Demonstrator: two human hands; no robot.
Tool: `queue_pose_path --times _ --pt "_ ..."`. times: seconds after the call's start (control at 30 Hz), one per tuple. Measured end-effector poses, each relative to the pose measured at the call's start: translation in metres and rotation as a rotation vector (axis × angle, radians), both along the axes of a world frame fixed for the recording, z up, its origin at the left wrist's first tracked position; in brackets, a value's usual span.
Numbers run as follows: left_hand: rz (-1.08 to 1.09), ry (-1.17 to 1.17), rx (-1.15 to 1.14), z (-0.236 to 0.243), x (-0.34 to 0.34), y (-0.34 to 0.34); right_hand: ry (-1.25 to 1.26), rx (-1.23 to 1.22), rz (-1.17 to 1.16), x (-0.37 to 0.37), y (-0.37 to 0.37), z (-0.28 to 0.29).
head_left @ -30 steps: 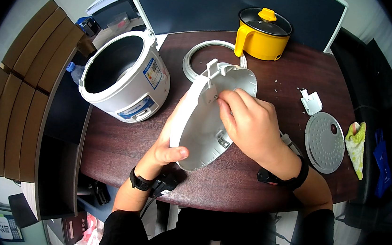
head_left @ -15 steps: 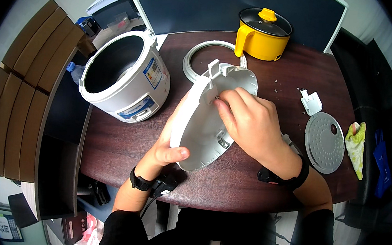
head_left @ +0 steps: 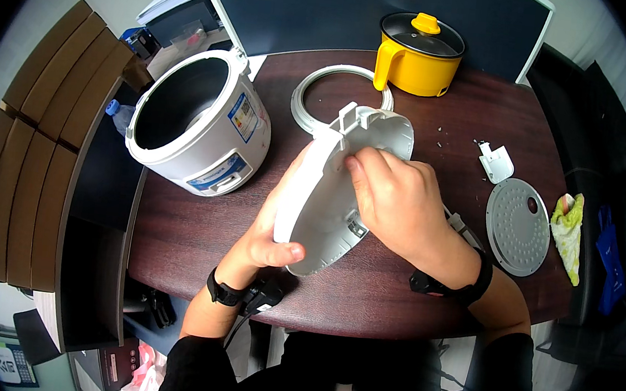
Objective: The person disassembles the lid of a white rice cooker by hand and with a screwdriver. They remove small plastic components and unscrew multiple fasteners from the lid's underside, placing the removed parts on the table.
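Note:
My left hand (head_left: 272, 241) grips the rim of a white rice cooker lid shell (head_left: 322, 215), holding it tilted above the table with its hollow inside facing right. The thumb lies over the near edge, while the other fingers are hidden behind the shell. Inside it, close to the hinge end, my right hand (head_left: 396, 192) has thumb and forefinger pinched together; whatever is between them is hidden. At the left stands the white rice cooker body (head_left: 247, 133), lidless, with its dark interior showing. A white ring (head_left: 305, 104) lies on the table behind the shell.
A yellow pot (head_left: 419, 66) with a glass lid stands at the back. To the right lie a perforated grey disc (head_left: 508, 241), a small white plastic piece (head_left: 495, 164) and a yellow-green cloth (head_left: 567, 235). Small crumbs dot the tabletop (head_left: 196, 237). A dark partition (head_left: 330, 16) closes the rear.
The lid shell has tipped slightly, its hinge end a little lower. My right fingertips have shifted slightly within it, covering a small bit seen there before.

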State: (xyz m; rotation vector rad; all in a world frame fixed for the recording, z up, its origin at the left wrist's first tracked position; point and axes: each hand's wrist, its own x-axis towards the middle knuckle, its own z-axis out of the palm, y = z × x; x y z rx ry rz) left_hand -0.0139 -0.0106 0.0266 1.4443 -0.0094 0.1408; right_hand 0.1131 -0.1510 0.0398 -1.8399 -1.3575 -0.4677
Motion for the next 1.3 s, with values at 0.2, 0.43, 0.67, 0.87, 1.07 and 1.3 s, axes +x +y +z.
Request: queue_pose_path --times 0.2,0.43,0.67,0.87,1.07,1.3 --pt "0.057 -0.026 0.015 0.006 0.001 -0.006 0.081 -0.009 0.025 0.002 0.001 0.0" --pt "0.085 -0.029 0.023 0.011 0.001 -0.009 0.081 -0.058 0.089 0.008 -0.004 0.009" --pt "-0.002 0.007 0.024 0.002 0.0 -0.001 -0.021 -0.026 0.071 0.008 -0.002 0.006" --pt "-0.013 -0.064 0.058 -0.001 0.003 0.0 0.364 -0.014 0.16 0.005 -0.002 0.005" --pt "-0.016 0.0 0.003 -0.002 0.0 0.001 0.864 -0.077 0.25 0.002 -0.004 0.014" --pt "-0.001 -0.043 0.028 -0.002 0.002 -0.001 0.147 -0.112 0.118 0.015 -0.012 0.018"
